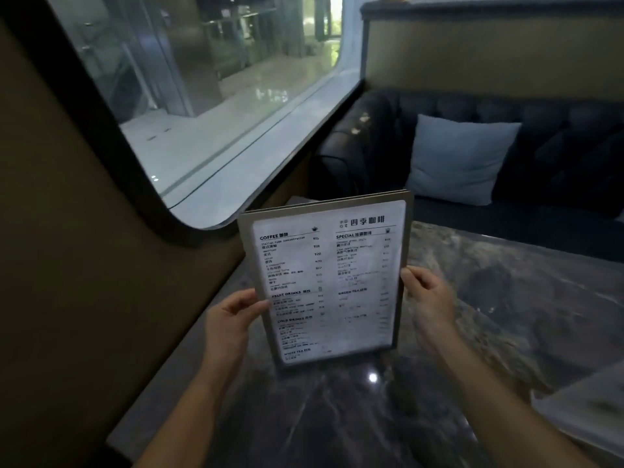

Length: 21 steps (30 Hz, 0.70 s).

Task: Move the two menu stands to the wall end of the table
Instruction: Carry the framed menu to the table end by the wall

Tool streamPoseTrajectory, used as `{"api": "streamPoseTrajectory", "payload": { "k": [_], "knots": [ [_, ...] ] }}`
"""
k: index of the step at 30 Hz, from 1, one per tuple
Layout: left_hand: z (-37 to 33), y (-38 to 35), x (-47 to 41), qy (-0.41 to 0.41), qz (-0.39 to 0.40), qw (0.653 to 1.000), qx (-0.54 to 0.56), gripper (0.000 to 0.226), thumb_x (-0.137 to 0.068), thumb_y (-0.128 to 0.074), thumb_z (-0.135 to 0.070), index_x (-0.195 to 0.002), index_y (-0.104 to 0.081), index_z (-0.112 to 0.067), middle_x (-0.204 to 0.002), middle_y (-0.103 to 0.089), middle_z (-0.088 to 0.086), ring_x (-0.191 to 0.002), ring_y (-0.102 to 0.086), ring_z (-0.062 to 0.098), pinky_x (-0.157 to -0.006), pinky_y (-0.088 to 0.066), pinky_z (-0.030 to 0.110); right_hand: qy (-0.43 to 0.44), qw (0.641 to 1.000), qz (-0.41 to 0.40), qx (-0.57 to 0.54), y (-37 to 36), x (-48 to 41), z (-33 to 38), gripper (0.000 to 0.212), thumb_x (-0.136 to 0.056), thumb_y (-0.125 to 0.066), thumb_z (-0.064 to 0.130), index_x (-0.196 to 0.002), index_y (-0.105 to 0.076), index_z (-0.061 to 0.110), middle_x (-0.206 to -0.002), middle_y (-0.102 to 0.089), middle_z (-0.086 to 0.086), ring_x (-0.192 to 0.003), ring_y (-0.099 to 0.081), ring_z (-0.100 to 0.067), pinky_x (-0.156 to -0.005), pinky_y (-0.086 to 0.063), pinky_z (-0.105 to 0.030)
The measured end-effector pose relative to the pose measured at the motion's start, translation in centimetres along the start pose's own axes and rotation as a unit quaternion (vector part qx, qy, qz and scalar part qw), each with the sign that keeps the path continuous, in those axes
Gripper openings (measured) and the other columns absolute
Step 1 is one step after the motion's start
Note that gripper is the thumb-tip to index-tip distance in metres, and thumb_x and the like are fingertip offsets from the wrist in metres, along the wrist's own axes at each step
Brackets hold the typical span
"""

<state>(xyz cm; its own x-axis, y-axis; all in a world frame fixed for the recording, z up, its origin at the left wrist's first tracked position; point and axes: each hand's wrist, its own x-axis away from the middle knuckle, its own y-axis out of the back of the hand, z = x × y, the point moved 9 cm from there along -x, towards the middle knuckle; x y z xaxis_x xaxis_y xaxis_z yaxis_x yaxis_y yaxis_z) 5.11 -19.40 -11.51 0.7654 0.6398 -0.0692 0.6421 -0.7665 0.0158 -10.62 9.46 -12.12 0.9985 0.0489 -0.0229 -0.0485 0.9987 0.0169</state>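
A menu stand [326, 278], a grey-framed board with a white printed drinks menu, stands upright in the middle of the view over the dark marble table [506, 298]. A second board's edge shows just behind its top, so two stands seem stacked together. My left hand [229, 324] grips the left edge, thumb on the front. My right hand [427, 300] holds the right edge. The bottom edge is near the tabletop; I cannot tell whether it touches.
The wall [84, 265] with a large rounded window [219, 96] runs along the table's left side. A dark blue sofa [557, 146] with a light blue cushion [461, 158] sits beyond the table's far end. A pale object [587, 410] lies at the right edge.
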Motion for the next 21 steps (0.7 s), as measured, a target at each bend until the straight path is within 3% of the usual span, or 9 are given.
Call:
{"api": "streamPoseTrajectory", "payload": {
  "k": [2,5,9,11,15,21],
  "knots": [
    [0.1,3.6,1.0,0.007,-0.046,0.999,-0.011,0.027,-0.072,-0.069,0.003,-0.069,-0.072,-0.023,-0.07,-0.073,-0.007,-0.072,-0.065,0.005,-0.065,-0.052,0.015,-0.001,0.999,0.04,-0.017,-3.3,0.8,0.4,0.014,-0.085,-0.057,0.011,-0.079,-0.066,0.019,-0.079,-0.067,0.0,-0.072,-0.062,-0.012,-0.06,-0.048,-0.019],
    [-0.3,8.2,3.0,0.011,-0.108,0.994,-0.014,0.033,-0.071,-0.068,0.006,-0.066,-0.07,-0.026,-0.063,-0.073,-0.012,-0.064,-0.064,-0.004,-0.057,-0.05,0.008,-0.008,0.995,0.1,-0.025,-7.8,2.2,0.6,0.018,-0.085,-0.056,0.01,-0.076,-0.066,0.022,-0.08,-0.067,-0.001,-0.071,-0.062,-0.009,-0.057,-0.05,-0.013],
    [-0.3,13.2,6.7,0.035,-0.187,0.982,0.002,0.025,-0.071,-0.068,0.007,-0.073,-0.07,-0.019,-0.073,-0.071,-0.002,-0.065,-0.066,0.0,-0.055,-0.05,0.007,-0.038,0.985,0.166,-0.005,-12.8,4.3,-0.1,0.013,-0.086,-0.055,0.016,-0.086,-0.067,0.013,-0.088,-0.069,-0.008,-0.083,-0.063,-0.02,-0.074,-0.053,-0.034],
    [0.0,15.0,8.7,0.048,-0.222,0.974,0.009,0.021,-0.071,-0.068,0.007,-0.079,-0.071,-0.012,-0.077,-0.07,0.002,-0.065,-0.068,0.001,-0.055,-0.051,0.008,-0.037,0.982,0.184,-0.021,-14.8,5.1,-0.1,0.012,-0.086,-0.056,0.011,-0.089,-0.066,0.007,-0.083,-0.067,-0.008,-0.078,-0.062,-0.02,-0.072,-0.053,-0.03],
    [0.5,17.2,12.5,0.065,-0.259,0.963,0.026,0.025,-0.071,-0.069,0.004,-0.071,-0.072,-0.021,-0.073,-0.075,-0.002,-0.071,-0.07,0.008,-0.054,-0.053,0.013,-0.056,0.97,0.229,-0.059,-18.2,6.6,-0.7,0.012,-0.085,-0.056,0.005,-0.092,-0.065,0.001,-0.075,-0.065,0.0,-0.063,-0.06,-0.007,-0.054,-0.05,-0.011],
    [0.6,18.8,16.1,0.075,-0.288,0.954,0.04,0.028,-0.074,-0.065,0.007,-0.069,-0.072,-0.019,-0.071,-0.076,-0.008,-0.071,-0.071,0.009,-0.058,-0.056,0.016,-0.06,0.957,0.28,-0.055,-21.2,8.4,-1.6,0.009,-0.083,-0.059,0.005,-0.087,-0.067,0.006,-0.075,-0.064,0.001,-0.059,-0.058,0.001,-0.052,-0.045,-0.007]
  ]
}}
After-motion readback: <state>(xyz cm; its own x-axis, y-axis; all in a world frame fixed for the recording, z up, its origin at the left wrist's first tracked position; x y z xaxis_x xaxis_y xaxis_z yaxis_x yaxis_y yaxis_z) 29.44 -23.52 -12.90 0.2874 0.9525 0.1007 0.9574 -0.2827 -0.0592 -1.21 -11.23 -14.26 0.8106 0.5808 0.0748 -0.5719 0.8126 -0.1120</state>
